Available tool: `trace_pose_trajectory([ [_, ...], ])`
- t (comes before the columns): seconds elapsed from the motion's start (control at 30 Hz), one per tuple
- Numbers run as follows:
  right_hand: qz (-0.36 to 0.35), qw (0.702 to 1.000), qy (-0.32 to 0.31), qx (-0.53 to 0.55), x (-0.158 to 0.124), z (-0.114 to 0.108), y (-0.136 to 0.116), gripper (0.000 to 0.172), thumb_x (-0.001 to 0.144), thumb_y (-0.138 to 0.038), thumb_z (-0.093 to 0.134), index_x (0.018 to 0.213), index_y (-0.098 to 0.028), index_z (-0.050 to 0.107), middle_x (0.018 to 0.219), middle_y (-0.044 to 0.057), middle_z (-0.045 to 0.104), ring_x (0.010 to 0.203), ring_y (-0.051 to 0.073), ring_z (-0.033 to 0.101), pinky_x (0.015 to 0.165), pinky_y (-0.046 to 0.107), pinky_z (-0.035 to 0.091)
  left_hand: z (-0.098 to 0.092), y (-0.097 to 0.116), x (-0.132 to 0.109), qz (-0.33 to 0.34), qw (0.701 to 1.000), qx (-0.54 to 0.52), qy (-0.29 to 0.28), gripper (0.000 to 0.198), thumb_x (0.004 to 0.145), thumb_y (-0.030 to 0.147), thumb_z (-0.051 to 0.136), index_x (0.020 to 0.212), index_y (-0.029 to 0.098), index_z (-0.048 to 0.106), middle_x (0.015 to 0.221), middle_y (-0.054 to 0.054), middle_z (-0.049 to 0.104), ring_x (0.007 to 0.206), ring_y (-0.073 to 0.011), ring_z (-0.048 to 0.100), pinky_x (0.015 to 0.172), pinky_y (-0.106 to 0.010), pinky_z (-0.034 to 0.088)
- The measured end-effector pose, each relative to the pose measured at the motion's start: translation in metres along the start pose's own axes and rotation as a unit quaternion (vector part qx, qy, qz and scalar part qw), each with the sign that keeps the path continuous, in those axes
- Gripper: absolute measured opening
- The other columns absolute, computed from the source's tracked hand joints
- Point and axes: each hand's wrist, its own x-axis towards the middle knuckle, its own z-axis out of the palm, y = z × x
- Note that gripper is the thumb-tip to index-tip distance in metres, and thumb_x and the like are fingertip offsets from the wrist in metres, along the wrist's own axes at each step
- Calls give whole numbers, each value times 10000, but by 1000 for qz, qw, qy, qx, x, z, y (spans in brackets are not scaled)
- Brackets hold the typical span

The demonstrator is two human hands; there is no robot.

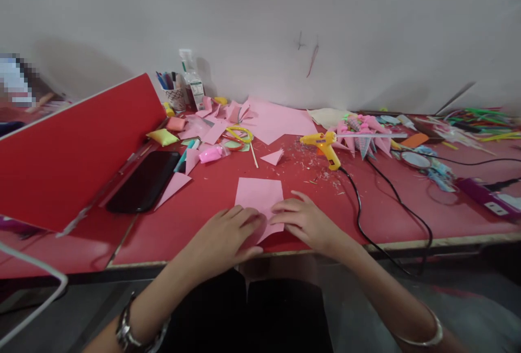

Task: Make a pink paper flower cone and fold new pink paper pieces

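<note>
A sheet of pink paper lies on the red tabletop in front of me, its near part covered by my hands. My left hand is curled over the near left part of the paper, fingers bent on it and thumb close to the table edge. On the right edge of the same sheet rests my right hand, its fingers spread apart and touching the paper. A small folded pink paper piece lies just beyond the sheet.
A yellow glue gun stands at right with its black cord running over the table edge. A black phone lies left, beside a raised red panel. Pink scraps, a pen cup and a bottle stand behind.
</note>
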Motion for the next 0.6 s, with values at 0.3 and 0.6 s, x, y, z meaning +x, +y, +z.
trace_pose_trajectory([
  [0.3, 43, 998, -33, 39, -16, -20, 15, 255, 782, -108, 381, 841, -236, 593, 963, 13, 623, 968, 147, 520, 979, 490, 20, 1, -33, 9, -44, 997, -37, -52, 647, 776, 559, 355, 1301, 190, 269, 1325, -79, 362, 1205, -246, 300, 994, -442, 227],
  [0.6, 44, 987, -77, 136, 0, -21, 25, 183, 814, -295, 453, 790, -199, 608, 907, 20, 625, 917, 153, 526, 962, 442, 72, 3, -42, 22, -45, 995, -38, -78, 827, 691, 668, 351, 1331, 173, 179, 1389, -88, 234, 1268, -258, 172, 1024, -478, 96],
])
